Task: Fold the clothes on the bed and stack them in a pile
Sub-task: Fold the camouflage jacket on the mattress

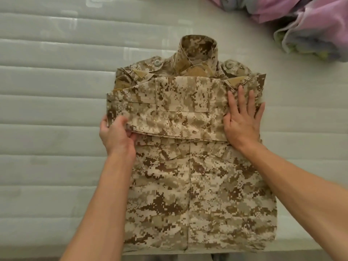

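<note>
One camouflage jacket in tan and brown digital print lies flat in the middle of the bed, its collar standing up at the far end and its hem at the near edge of the mattress. Across its chest lies a folded band of the same cloth, a sleeve by the look of it, running left to right from one side of the jacket to the other. Two round buttons show on the shoulder straps, one left of the collar and one right of it. Tan patches sit near the collar and on the left shoulder.

Two hands are on the jacket. The left hand pinches the left end of the folded band, thumb on top and fingers curled under the cloth edge. The right hand lies flat on the right end of the band with its fingers spread and straight, pressing the cloth down. Both bare forearms reach in from the near edge, the right one crossing over the jacket's near right part and hiding some of it.

The bed surface is pale, with quilted ribs running left to right. In the far right corner, well apart from the jacket, lies one crumpled heap of pink and grey cloth; how many pieces it holds cannot be told
</note>
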